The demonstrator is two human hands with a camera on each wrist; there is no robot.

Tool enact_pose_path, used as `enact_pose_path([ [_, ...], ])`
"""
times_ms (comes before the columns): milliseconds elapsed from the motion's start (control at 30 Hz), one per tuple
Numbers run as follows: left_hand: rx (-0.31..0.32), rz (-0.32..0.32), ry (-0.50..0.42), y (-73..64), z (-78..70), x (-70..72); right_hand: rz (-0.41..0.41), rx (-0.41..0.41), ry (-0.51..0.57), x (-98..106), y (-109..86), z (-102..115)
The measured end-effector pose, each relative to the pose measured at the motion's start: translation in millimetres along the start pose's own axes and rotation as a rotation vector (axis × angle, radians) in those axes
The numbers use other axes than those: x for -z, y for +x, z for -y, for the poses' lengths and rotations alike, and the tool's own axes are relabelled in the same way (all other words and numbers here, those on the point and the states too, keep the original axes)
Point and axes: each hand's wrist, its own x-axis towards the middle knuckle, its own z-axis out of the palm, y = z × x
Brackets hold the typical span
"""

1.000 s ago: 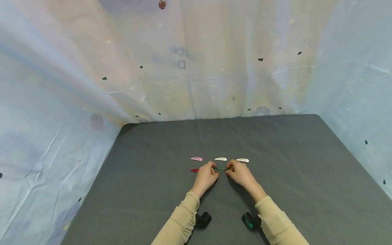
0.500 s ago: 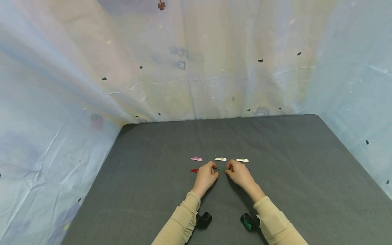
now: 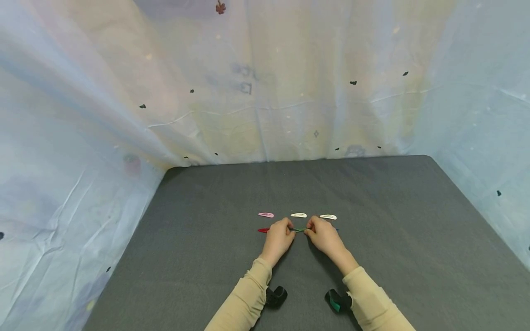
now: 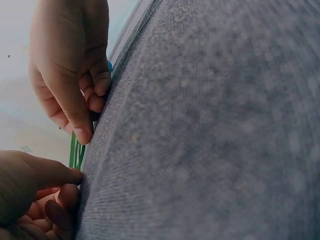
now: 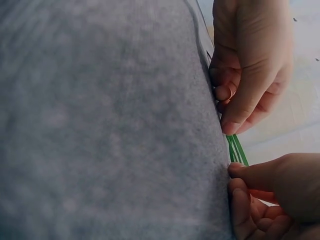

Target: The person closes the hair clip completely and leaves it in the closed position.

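Green clip (image 3: 299, 230) spans the gap between a person's hands, low over the dark grey cloth (image 3: 215, 257), in line with a red clip and a blue tip. Whether it touches the cloth, cannot tell.

Look of it: bright, clear green; slender. From the wrists, several narrow bars, near-parallel, light gaps between them; the bars spread slightly apart in the right wrist view. Head view shows a thin green strip lying crosswise. Ends hidden under fingertips, so full outline not readable.

Left hand (image 3: 278, 239): thumb and fingertips pinch 1 end; the other fingers curl inward. Right hand (image 3: 327, 236): same pinch on the opposite end, thumb toward the wearer, remaining fingers bent under.

Close by: red clip (image 3: 262, 230), pointed end showing, remainder behind left hand. Blue tip (image 3: 337, 229) just past right hand, mostly covered.

Row of 3 beyond the hands: pink clip (image 3: 266, 214) at left, cream clip (image 3: 298, 215) in the middle, pale clip (image 3: 328, 216) at right, just beyond the right hand. All 3 lie flat, elongated, tapered.
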Motion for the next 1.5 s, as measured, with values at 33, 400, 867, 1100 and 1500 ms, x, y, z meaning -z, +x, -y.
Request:
enact_pose_path([
  [33,-0.009,-0.014,0.008,0.1,0.4,-0.3,-0.005,-0.003,0.002,-0.2,-0.1,-0.4],
  [400,-0.083,-0.078,0.025,-1.1,3.2,-2.6,0.004,0.003,0.022,-0.8,0.6,-3.4],
  [867,-0.091,-0.014,0.019,0.6,5.4,1.1,0.026,0.017,0.045,-1.5,1.0,-4.2],
  [1100,-0.022,0.045,-0.038,0.8,7.8,1.9,0.017,0.016,0.045,-2.4,0.3,-5.4],
  [1500,-0.004,-0.043,-0.014,-1.0,5.0,0.5,0.002,0.034,0.03,-3.2,-1.0,-2.6],
])
